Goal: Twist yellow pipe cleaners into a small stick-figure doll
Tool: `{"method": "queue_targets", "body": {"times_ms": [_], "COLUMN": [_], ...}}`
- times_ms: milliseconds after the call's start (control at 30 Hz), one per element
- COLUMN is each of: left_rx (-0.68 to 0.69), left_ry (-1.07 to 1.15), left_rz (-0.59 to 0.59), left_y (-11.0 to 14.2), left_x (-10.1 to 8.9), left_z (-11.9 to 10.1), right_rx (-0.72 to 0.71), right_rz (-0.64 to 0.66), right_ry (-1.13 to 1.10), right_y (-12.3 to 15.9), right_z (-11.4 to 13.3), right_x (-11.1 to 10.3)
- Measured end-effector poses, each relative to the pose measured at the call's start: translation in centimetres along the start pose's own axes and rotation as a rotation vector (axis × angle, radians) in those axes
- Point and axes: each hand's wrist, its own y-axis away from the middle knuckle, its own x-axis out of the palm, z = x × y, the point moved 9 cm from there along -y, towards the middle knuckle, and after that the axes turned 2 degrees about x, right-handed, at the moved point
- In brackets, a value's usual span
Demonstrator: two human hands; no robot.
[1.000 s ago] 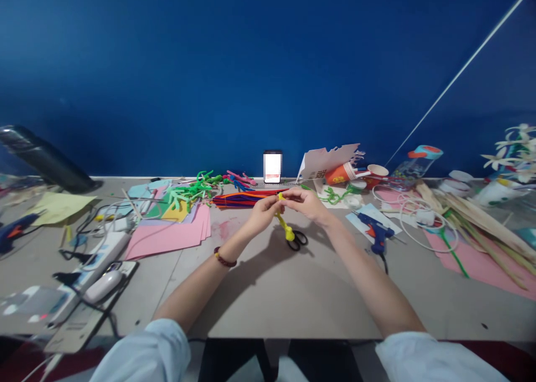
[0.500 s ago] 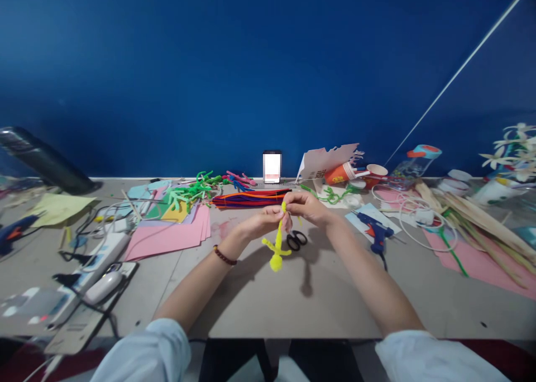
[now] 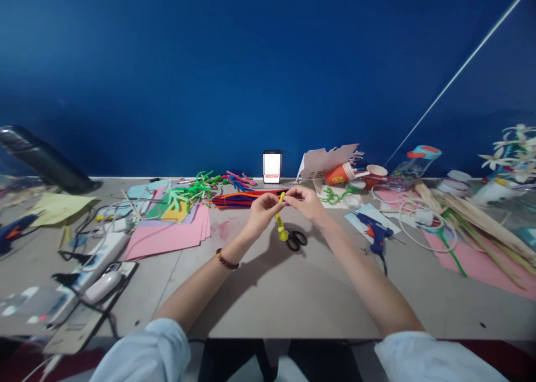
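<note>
A smooth, deep-blue wall (image 3: 209,80) fills the upper half of the view. Below it spreads a pale grey, flat-topped table (image 3: 301,309), cluttered along both sides and the back. On the left, a stack of flat pink paper sheets (image 3: 167,242) lies under other coloured sheets, near a long white power strip (image 3: 94,256) with cables across it. A dark, glossy, cylindrical bottle (image 3: 46,161) is at the far left, by the wall. A white, ragged-edged paper sheet (image 3: 322,161) is propped up at the back, right of centre. A long bundle of red, orange and purple fuzzy stems (image 3: 234,200) lies behind the hands.

The left hand (image 3: 263,211) and right hand (image 3: 307,206) meet above the middle of the table, each with thumb and fingers drawn together in a pinch. To their right rests a blue glue gun with orange parts (image 3: 379,234); farther back, orange paper cups (image 3: 340,173) lie tilted on their side. A phone with a bright white screen (image 3: 272,168) stands upright against the wall.

Black-handled scissors (image 3: 296,240) lie just below the hands. The yellow, fuzzy stem piece with a round end (image 3: 281,224) is in both hands' fingertips, the round end downward; whether it touches the scissors, I cannot tell. A dark red beaded bracelet (image 3: 227,259) circles the left wrist.
</note>
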Motion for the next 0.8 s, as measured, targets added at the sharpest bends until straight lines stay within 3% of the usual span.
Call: {"method": "queue_targets", "body": {"times_ms": [100,200,500,667,800], "left_rx": [0.032,0.022,-0.158,-0.290,-0.329], "left_ry": [-0.055,-0.056,0.164,0.284,0.247], "left_rz": [-0.049,0.002,0.390,0.570,0.622], "left_y": [-0.1,-0.2,0.2,1.7,2.1], "left_x": [-0.6,-0.5,1.6,3.1,3.3], "left_z": [-0.1,-0.5,0.5,1.0,1.2], "right_rx": [-0.014,-0.052,-0.174,-0.052,-0.012], "right_rz": [-0.014,0.025,0.302,0.518,0.509], "right_ry": [0.008,0.023,0.050,-0.169,-0.195], "right_y": [0.0,0.1,0.6,1.7,1.9], "right_z": [0.0,0.5,2.1,1.5,1.0], "right_x": [0.1,0.2,1.3,3.2,3.8]}}
